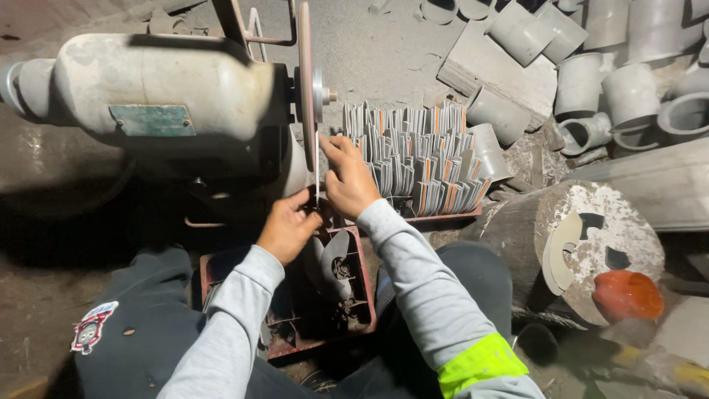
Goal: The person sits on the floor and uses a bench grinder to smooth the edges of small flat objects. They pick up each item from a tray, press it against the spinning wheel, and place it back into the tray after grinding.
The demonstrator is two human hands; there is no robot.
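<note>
Both hands — left (286, 225), right (348, 177) — pinch thin blade (317, 166) against grinder wheel (305, 81). Risk: fingertips beside wheel — a slip means abrasion.

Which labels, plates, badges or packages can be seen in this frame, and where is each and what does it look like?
Nameplate: on the side of the grinder motor, upper left; rectangular, dull green-blue metal.
Badge: sewn on the dark trousers, lower left; shield shape, red, white and blue.
Crate: beyond the right hand; red-rimmed, packed with upright grey and orange pieces.
No screens or signs.
</note>
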